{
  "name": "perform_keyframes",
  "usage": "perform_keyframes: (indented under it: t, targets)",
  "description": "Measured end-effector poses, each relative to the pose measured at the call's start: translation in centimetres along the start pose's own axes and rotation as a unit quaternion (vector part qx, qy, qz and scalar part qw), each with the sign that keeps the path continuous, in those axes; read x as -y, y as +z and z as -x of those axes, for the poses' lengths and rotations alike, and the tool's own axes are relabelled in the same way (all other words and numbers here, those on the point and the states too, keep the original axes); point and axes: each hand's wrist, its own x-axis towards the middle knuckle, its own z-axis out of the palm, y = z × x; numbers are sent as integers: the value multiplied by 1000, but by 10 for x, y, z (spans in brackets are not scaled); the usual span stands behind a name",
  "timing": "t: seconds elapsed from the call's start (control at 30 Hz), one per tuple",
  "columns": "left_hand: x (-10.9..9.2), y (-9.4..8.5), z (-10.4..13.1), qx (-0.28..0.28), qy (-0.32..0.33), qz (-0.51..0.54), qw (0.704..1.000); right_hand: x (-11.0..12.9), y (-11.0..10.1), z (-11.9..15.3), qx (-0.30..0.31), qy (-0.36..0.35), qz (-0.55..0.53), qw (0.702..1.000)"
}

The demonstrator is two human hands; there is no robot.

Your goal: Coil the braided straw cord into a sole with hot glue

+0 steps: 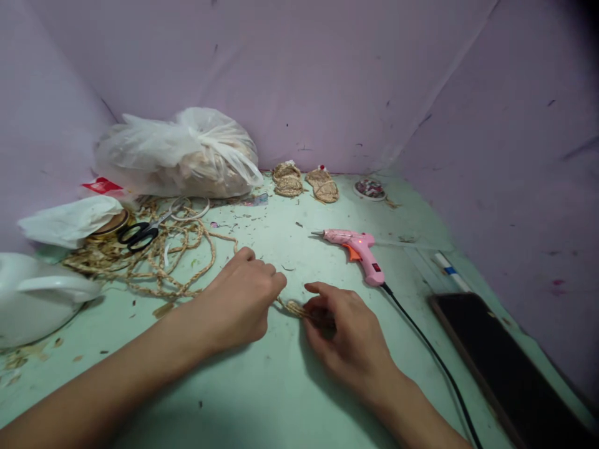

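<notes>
Rope [294, 307], a thin straw-coloured plait doubled into a small loop, spans the short gap between the two hands, low over the table [276, 399]. Its long axis runs sideways from the left hand [253, 293] to the right hand [346, 324], dipping a little toward the person at the right end. The right hand is the nearer to the loop, touching it: thumb and curled fingers close round that end, the index finger arched above it, though the fingertips are partly hidden. The left hand is clenched palm down, the plait coming out from beneath its knuckles, so it seems to pinch the other end; the exact hold cannot be seen. Beyond the left hand and to its left lies a loose tangle of plait [156, 265], one strand of which reaches its knuckles; whether this joins the looped piece is hidden. Scissors [143, 234] rest on that tangle. Beyond the right hand lies a pink glue gun [353, 244], its nozzle pointing left, its black cord [423, 342] trailing past that hand's right side.
</notes>
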Motion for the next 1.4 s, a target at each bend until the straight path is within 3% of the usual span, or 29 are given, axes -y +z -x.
perform_keyframes:
  t: [0.1, 0.17, 0.23, 0.33, 0.4, 0.47, 0.6, 0.7, 0.8, 0.93, 1.03, 1.1, 1.17, 1.33, 1.4]
  targets:
    - [-12, -7, 6, -120, -22, -23, 992, 3, 1, 2, -19, 90, -65, 994]
    - [-21, -12, 11, -152, -44, -20, 987, 6, 2, 4, -17, 132, -117, 984]
    - [-29, -17, 15, -97, -74, 9, 992, 8, 2, 3, -18, 157, -166, 973]
    - [-36, -25, 15, 67, -113, 60, 990, 7, 1, -1, -65, 209, -232, 948]
    - [-36, -29, 12, 141, -127, 72, 979, 3, -2, -5, -125, 257, -287, 914]
    - [-34, -30, 9, 176, -136, 69, 972, -2, -7, -10, -169, 292, -344, 876]
    - [-29, -29, 7, 193, -153, 78, 966, -7, -21, -15, -206, 308, -395, 841]
    - [-26, -26, 8, 165, -172, 106, 965, -1, -27, -14, -228, 307, -415, 826]
    - [-24, -21, 5, 113, -193, 187, 956, 7, -24, -10, -215, 303, -393, 841]
    - [-18, -12, -4, 106, -201, 320, 920, 15, -12, -4, -179, 294, -344, 874]
    - [-7, -12, -5, 115, -202, 259, 937, 14, -9, -2, -163, 298, -331, 880]
    - [1, -15, 0, 143, -193, 185, 953, 10, -11, -3, -176, 311, -334, 872]
    - [6, -19, 7, 182, -161, 177, 954, 5, -16, -5, -207, 324, -347, 856]
    - [14, -18, 12, 350, -40, 247, 903, -7, -31, -7, -280, 354, -407, 794]
    - [29, -17, 6, 350, -65, 185, 916, -11, -33, -7, -290, 361, -425, 778]
